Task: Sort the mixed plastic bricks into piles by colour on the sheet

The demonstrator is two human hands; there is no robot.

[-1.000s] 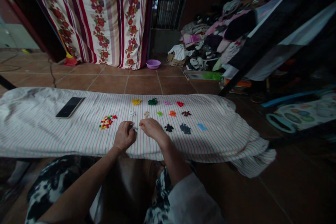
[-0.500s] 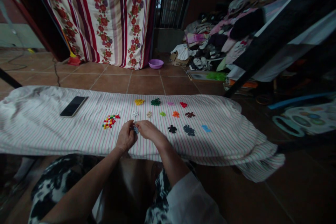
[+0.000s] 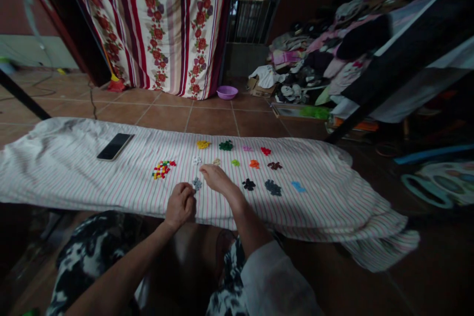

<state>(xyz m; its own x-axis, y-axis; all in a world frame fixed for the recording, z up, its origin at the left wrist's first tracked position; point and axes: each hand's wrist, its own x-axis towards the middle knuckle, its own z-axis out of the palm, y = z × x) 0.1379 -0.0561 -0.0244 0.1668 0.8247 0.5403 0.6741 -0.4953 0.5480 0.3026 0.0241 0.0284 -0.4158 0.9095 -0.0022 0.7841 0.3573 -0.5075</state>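
Observation:
My left hand [image 3: 180, 203] is closed, its fingertips pinched at the lower left of a pile of light grey pieces [image 3: 197, 184]. Whatever it holds is too small to make out. Over the cloth between the grey pile and a pile of white pieces [image 3: 196, 160], my right hand [image 3: 215, 177] has its fingers pressed together; anything in them is hidden. Just beyond that hand lies a beige pile [image 3: 217, 161], partly covered. Left of both hands, small red, yellow, white and green pieces form a patterned cluster [image 3: 162, 170].
More small piles lie on the striped cloth [image 3: 126, 182]: yellow [image 3: 203, 144], dark green [image 3: 225, 145], orange [image 3: 254, 163], black [image 3: 249, 184], dark grey [image 3: 273, 187] and blue [image 3: 298, 186]. A phone [image 3: 115, 146] rests at the left. Beyond stands a purple basin [image 3: 227, 92] on the floor.
My hands have moved apart from over the grey pile, uncovering it. The right went up towards the white pile, the left down towards me. The whole view has shifted slightly.

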